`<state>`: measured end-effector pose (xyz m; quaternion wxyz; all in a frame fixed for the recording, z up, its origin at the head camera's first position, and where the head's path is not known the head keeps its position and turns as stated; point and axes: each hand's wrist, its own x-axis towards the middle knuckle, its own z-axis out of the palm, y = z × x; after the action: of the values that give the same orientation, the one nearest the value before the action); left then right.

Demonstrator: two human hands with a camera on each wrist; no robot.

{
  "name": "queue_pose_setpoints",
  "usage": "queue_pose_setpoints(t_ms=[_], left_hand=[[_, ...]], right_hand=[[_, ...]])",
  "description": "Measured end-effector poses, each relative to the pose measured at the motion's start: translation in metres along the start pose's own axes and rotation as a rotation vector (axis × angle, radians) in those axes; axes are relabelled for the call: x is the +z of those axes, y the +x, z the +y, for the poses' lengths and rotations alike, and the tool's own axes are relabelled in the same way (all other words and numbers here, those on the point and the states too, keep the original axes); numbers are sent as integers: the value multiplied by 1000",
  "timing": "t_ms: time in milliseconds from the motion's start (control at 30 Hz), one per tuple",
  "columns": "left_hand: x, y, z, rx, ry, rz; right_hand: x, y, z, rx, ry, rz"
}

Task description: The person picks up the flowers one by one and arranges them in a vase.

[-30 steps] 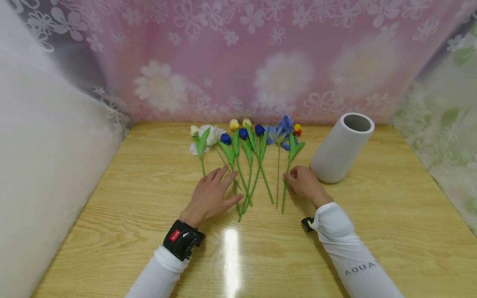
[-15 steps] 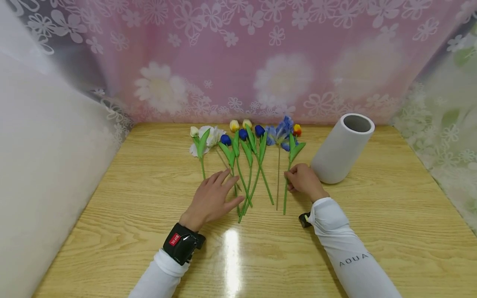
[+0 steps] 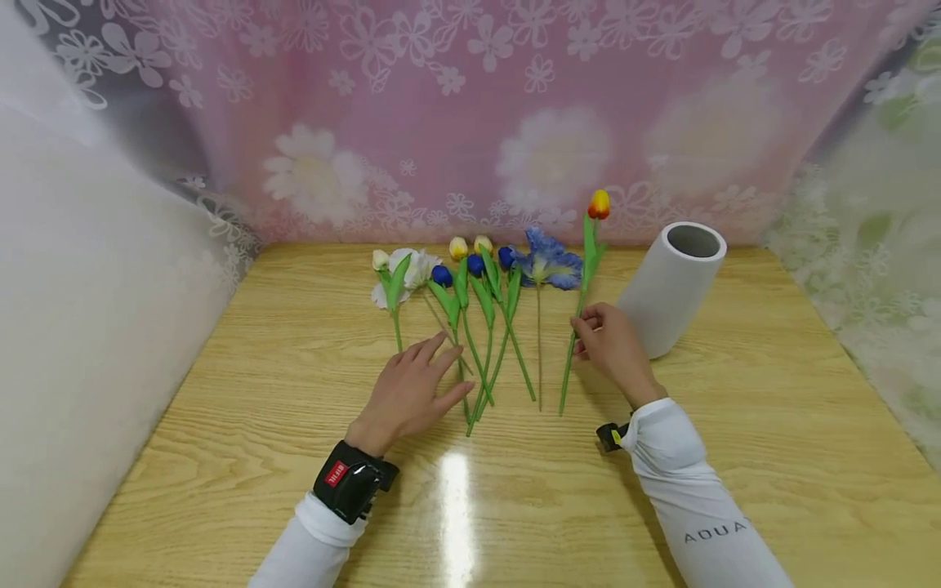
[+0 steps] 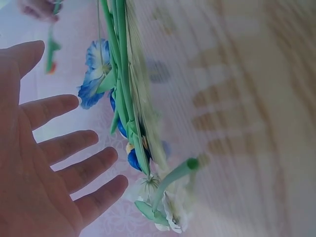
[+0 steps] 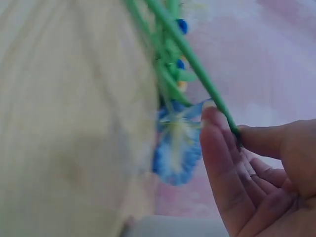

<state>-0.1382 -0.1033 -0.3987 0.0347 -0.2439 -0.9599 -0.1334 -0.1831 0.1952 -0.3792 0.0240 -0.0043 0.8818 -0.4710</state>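
In the head view my right hand (image 3: 613, 347) pinches the green stem of a red-and-yellow tulip (image 3: 599, 205), whose bloom stands up above the table's back edge. The right wrist view shows that stem (image 5: 190, 54) between thumb and fingers. My left hand (image 3: 408, 388) hovers with spread fingers over the lower stems at the left; in the left wrist view its palm holds nothing. Beside the right hand a blue iris-like flower (image 3: 547, 261) lies on the table. Blue tulips (image 3: 476, 265), cream tulips (image 3: 459, 248) and a white flower (image 3: 417, 268) lie to its left, stems crossing.
A white vase (image 3: 669, 294) is just right of my right hand, its mouth facing up. The wooden table (image 3: 220, 457) meets a pink floral curtain (image 3: 426, 122) at the back. A pale wall (image 3: 88, 286) borders the left side.
My right hand has lifted the red-and-yellow tulip, so its bloom has risen off the table. The blue flower beside it has shifted slightly. The left hand has barely moved.
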Motion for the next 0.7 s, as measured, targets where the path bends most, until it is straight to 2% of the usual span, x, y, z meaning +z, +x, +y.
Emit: queue_pose_setpoints(t_ms=[300,467,700], left_hand=[[-3,0,2,12,-2,11],[-7,3,2,28,-4,28],[-10,8,3,39,-17,39]], right_hand=[[-26,-12,-28,-238,-73,201],[-37,-15,-37,-287,-82,299],[-50,-19,-50,-379,7,409]])
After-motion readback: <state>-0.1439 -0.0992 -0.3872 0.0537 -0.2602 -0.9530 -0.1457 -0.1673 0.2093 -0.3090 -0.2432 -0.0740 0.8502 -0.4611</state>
